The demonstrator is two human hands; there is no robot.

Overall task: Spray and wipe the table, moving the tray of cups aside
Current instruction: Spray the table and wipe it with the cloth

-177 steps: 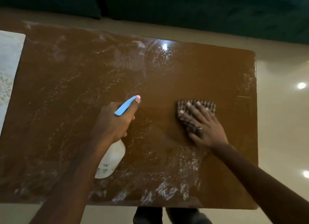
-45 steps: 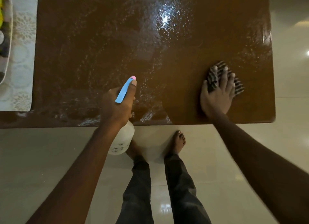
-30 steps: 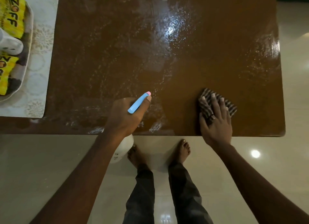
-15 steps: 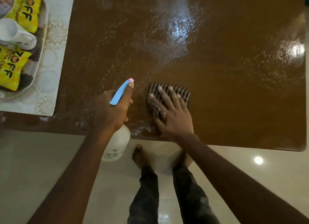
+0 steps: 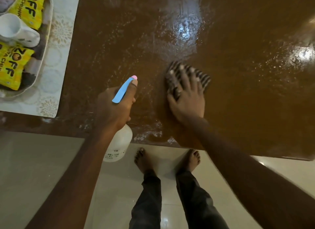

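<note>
So the right hand (image 5: pixel 186 99) is lying flat with its fingers spread, pressing a striped cloth (image 5: pixel 201 76) down on the brown table (image 5: pixel 255 92), not far in from the near edge. It isn't pinching or gripping anything, just an open palm pinning the cloth to the surface. The left hand (image 5: pixel 115 107) is wrapping around the neck of a white spray bottle (image 5: pixel 120 143), holding it firmly, with one finger lying along the blue trigger (image 5: pixel 121 90) that ends in a little pink tip. The bottle body is hanging down past the table's near edge, over the floor. The tabletop is looking wet and shiny pretty much all over, with streaks and droplets catching the light, especially around the middle and far right. The tray (image 5: pixel 45 46) is sitting off at the far left on a pale patterned mat (image 5: pixel 56 85), well apart from both hands, and it's carrying a white cup (image 5: pixel 15 32) lying on its side plus some yellow packets (image 5: pixel 10 66). Bare feet and dark trousers are showing below the table edge on a glossy tiled floor (image 5: pixel 34 160).
</note>
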